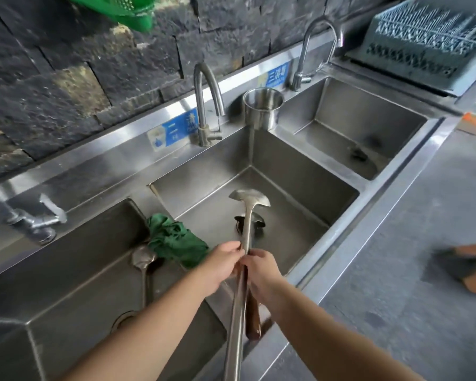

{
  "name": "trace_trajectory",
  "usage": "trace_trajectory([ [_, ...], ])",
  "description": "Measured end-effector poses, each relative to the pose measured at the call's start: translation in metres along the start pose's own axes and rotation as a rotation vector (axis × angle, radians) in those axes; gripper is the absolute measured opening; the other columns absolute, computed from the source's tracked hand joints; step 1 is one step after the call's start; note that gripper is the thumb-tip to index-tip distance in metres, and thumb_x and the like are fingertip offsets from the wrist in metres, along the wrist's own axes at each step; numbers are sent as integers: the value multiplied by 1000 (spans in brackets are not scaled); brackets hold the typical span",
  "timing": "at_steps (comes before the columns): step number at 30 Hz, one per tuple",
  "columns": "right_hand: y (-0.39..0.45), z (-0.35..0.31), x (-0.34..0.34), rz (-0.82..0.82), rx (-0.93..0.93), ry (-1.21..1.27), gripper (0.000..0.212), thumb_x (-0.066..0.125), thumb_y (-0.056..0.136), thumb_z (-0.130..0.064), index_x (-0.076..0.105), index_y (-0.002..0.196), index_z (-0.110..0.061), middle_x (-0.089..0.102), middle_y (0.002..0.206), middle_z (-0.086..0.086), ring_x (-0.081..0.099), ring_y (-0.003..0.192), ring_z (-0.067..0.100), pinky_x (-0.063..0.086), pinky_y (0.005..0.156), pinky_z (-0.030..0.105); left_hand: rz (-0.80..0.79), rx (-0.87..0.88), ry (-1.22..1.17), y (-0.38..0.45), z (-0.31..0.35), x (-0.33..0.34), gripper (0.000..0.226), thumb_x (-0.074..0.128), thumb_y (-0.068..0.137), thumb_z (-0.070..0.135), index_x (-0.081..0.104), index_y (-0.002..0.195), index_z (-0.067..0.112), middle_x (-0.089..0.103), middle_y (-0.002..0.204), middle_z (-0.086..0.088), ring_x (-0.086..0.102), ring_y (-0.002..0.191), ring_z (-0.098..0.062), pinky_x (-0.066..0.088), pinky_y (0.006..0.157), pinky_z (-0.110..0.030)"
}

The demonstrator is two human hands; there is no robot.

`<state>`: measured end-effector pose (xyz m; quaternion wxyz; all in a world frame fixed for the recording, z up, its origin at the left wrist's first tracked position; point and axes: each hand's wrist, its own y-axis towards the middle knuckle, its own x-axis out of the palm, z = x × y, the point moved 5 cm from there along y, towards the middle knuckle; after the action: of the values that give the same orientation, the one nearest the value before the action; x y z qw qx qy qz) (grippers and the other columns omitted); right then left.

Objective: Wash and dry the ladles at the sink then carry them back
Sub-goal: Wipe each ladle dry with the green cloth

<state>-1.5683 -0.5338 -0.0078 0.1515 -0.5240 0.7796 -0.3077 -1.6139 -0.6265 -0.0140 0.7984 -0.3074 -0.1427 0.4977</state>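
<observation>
Plainly the work sits at the washing or rinsing stage, though no water is seen running from the tap [208, 103] above the middle basin [300, 193]. The long steel ladle [246, 215] is held out over that basin, its bowl hanging above the drain, its shaft slanting back toward the person. Both hands meet on the shaft at about its middle: the left hand [221, 264] has its fingers curled round the metal from the left, and the right hand [261, 270] pinches it from the right, the two touching one another. Beneath the right wrist a dark wooden handle [252, 316] shows, lying on the basin's front rim; whether it belongs to this ladle or to another tool cannot be told.

A second ladle [143, 261] lies in the left basin [66, 284], bowl upward, well apart from either hand. A crumpled green cloth [176, 239] is draped over the divider between the two basins, just beside the left hand.

Judging from this, the next move probably calls for one hand to keep hold of the shaft while the other reaches for the tap or the cloth. The shaft is long and smooth, so a slack grip might let the bowl swing down into the basin.

A steel pot [263, 108] stands on the ledge behind, and a grey rack [423, 37] sits at the far right.
</observation>
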Motion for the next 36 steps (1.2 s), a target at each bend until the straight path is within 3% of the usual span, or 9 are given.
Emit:
trace_trajectory([
  [2,27,4,-7,31,49,3,11,50,84,14,61,86,16,60,68,25,63,56,33,53,53,37,-24,-47,-21,-22,-11,8,28,50,98,15,56,125,22,70,97,-6,67,85,-19,55,70,-29],
  [6,62,11,-16,101,100,-129,13,56,78,11,59,67,4,51,56,13,50,49,25,44,53,34,-130,-109,-8,-48,-36,20,24,61,90,13,58,114,14,70,96,-9,68,74,-19,55,72,-37],
  [10,90,20,-18,92,107,-185,11,63,79,4,61,69,0,53,61,10,51,55,24,45,59,35,-16,-53,92,-40,-38,17,14,56,86,1,61,95,10,61,72,-9,58,57,-18,50,61,-36],
  [13,105,20,-17,86,33,-434,19,65,86,-17,58,70,-9,52,62,4,49,56,19,41,57,31,20,-89,81,-33,-37,14,16,50,90,-1,59,91,13,53,65,-5,52,53,-14,47,49,-26],
  [25,103,38,4,-118,3,-958,40,61,86,-44,53,116,-19,62,95,-1,58,96,22,44,78,28,33,-174,241,-19,-51,5,23,46,86,12,57,106,10,59,70,-9,55,52,-22,51,50,-35],
  [28,104,42,12,-146,-46,-1149,54,55,91,-47,48,132,-11,58,127,10,51,123,28,39,101,34,4,-161,540,-22,-56,0,31,49,85,29,56,113,21,70,89,-9,69,74,-27,60,71,-40],
  [31,102,46,13,-132,-63,-1207,60,53,92,-48,44,138,-10,45,143,13,38,137,28,28,114,37,9,-120,736,-30,-58,-3,58,53,88,39,36,142,30,66,117,-6,66,101,-24,55,87,-37],
  [34,97,47,9,-127,-58,-1164,63,52,92,-49,41,142,-13,39,150,12,33,142,28,27,115,39,8,-84,781,-37,-56,-1,83,55,91,40,1,154,36,57,135,-7,62,112,-22,51,92,-34],
  [36,92,47,8,-125,-53,-1153,68,51,92,-51,35,148,-16,35,153,12,33,142,28,28,116,40,-7,-132,729,-40,-60,0,86,57,90,39,0,154,33,57,133,-8,64,106,-21,55,85,-34],
])
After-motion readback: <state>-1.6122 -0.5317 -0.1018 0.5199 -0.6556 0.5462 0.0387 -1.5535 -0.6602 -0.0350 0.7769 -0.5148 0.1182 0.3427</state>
